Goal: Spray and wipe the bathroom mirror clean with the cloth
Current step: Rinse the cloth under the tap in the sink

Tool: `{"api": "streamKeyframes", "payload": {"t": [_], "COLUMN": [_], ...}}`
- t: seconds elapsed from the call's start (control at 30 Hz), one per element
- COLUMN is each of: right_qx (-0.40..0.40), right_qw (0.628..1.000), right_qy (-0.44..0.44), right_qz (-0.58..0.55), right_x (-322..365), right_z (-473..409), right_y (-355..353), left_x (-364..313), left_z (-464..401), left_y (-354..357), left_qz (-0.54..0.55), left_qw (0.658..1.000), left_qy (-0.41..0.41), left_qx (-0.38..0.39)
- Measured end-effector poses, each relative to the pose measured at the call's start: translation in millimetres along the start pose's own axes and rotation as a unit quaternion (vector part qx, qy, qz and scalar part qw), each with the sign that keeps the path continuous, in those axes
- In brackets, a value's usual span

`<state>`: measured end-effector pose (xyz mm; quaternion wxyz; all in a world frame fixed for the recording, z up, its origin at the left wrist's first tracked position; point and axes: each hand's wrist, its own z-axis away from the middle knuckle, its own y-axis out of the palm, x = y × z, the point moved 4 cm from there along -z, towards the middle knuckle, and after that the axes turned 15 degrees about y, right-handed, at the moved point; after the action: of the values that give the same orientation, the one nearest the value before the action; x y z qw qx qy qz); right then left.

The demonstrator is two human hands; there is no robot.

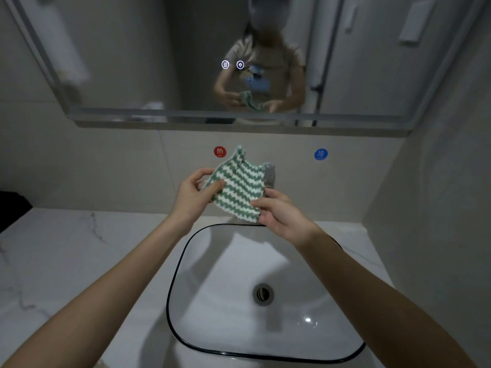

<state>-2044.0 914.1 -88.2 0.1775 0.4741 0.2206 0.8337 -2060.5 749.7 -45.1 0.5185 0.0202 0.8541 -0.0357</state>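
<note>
Between the two raised hands hangs a small green-and-white zigzag-striped knitted cloth (237, 185), stretched out flat above the far rim of the basin. The left hand (192, 196) pinches the cloth's left edge, thumb on the near face and fingers curled behind it. The right hand (279, 211) grips the lower right corner, thumb pressed across the front and fingers folded under. One top corner of the cloth pokes up free, above both hands.

Just behind the cloth's right edge, beyond the right hand, stands a grey tap (269, 175); most of it is hidden, so its shape is hard to make out. On the pale tiled wall beyond the hands sit a round red sticker (220, 151), above the left hand, and a round blue sticker (321, 154), well off to the right of the right hand.

Higher up, beyond both hands, is the wide frameless bathroom mirror (132, 62) with two small lit white icons (232, 65) on its glass; it reflects the person holding the cloth, blurred.

Below the forearms lies a white rectangular sink with a thin black rim (170, 288) and a round metal drain (263, 294), set in a white marble-veined countertop (66, 248) that spreads out under the left arm.
</note>
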Motion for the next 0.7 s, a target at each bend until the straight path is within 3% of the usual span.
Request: {"api": "streamKeyframes", "payload": {"t": [0.13, 0.23, 0.27, 0.33, 0.43, 0.57, 0.7], "right_qx": [-0.103, -0.280, -0.296, -0.261, -0.191, -0.207, -0.206], "right_qw": [0.991, 0.940, 0.917, 0.889, 0.864, 0.818, 0.841], "right_qy": [0.048, -0.133, -0.211, -0.307, -0.346, -0.311, -0.262], "right_qz": [0.074, 0.144, 0.162, 0.217, 0.313, 0.437, 0.425], "right_x": [-14.2, -4.2, 0.7, 3.7, -2.4, -9.9, -17.8], "right_z": [-1.1, 8.5, 16.8, 28.6, 35.4, 24.2, 10.0], "right_y": [-6.0, -14.2, -8.7, 10.1, 33.4, 41.2, 42.9], "left_x": [-2.5, -2.7, -3.8, -5.7, -8.1, -2.7, -0.1], "left_z": [3.4, -2.0, -3.6, -5.8, -4.4, 0.7, 6.2], "left_y": [7.2, 3.8, 3.3, 5.4, 15.4, 24.3, 31.9], "left_qz": [-0.032, -0.077, -0.091, -0.098, -0.061, 0.050, 0.127], "left_qw": [0.999, 0.995, 0.993, 0.992, 0.997, 0.998, 0.989], "left_qy": [0.033, 0.058, 0.068, 0.075, 0.049, -0.034, -0.075], "left_qx": [0.009, 0.016, 0.020, 0.018, 0.003, 0.011, 0.029]}}
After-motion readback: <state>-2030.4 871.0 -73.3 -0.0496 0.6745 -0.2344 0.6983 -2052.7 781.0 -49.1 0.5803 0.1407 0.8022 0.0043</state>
